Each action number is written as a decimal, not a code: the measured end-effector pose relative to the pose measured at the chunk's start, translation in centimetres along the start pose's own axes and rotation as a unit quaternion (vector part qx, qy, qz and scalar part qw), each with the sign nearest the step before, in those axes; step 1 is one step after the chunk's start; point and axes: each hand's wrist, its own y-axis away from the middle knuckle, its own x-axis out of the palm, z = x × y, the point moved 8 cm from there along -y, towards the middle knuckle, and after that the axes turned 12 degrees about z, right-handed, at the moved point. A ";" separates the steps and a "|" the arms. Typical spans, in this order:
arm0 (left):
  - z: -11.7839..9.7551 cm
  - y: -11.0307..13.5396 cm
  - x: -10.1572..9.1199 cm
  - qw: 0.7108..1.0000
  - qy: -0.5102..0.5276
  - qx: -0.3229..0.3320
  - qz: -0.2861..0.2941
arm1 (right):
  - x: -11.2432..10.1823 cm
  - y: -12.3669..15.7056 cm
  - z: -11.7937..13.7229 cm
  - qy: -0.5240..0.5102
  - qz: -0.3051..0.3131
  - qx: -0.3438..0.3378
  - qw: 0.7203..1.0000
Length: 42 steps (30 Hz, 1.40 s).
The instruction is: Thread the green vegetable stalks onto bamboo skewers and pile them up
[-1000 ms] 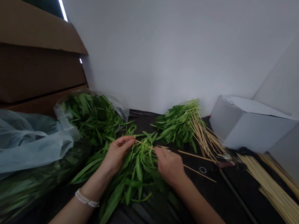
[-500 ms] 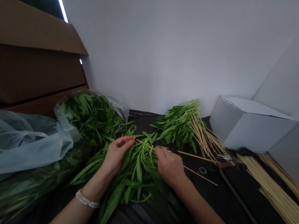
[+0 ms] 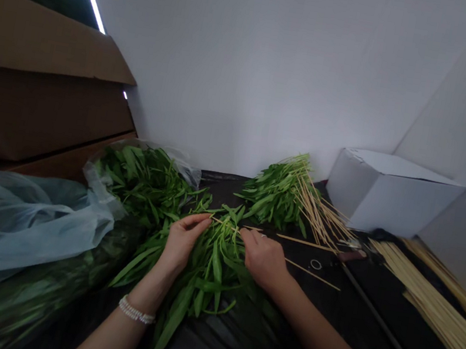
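A thin bamboo skewer (image 3: 217, 220) runs level between my two hands, with stems of narrow-leaved greens (image 3: 219, 258) gathered on it and leaves hanging below. My right hand (image 3: 264, 257) is closed around the skewer near its right part and wears a ring. At the skewer's left tip, my left hand (image 3: 181, 240) pinches thumb and forefinger together. A bit of green stem shows at those fingertips, partly hidden by them. More loose greens lie beneath both hands on the black cover (image 3: 227, 340).
Left: a plastic bag (image 3: 19, 222) of greens and a cardboard box (image 3: 38, 112). Behind lies a pile of skewered greens (image 3: 275, 190). Right: a white box (image 3: 407, 203), bundled bare skewers (image 3: 438, 310), loose skewers (image 3: 312, 274) and a small ring (image 3: 315, 264).
Hardly anything differs. Both hands keep their places at the skewer, and the view has shifted very slightly.
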 end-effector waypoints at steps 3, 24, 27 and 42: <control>0.1 0.0 0.1 1.000 0.001 -0.004 0.003 | 0.0 0.0 0.1 -0.003 -0.001 -0.003 1.000; 2.0 -0.3 0.3 0.987 0.111 -0.102 0.049 | -0.1 0.3 0.6 0.000 -0.034 -0.031 0.999; 2.1 -0.2 0.6 0.985 0.118 -0.114 0.055 | 0.0 0.3 0.6 0.000 -0.031 -0.032 0.999; 0.2 0.8 4.3 0.975 -0.049 -0.037 0.213 | -0.6 0.4 0.8 -0.021 -0.087 -0.063 0.994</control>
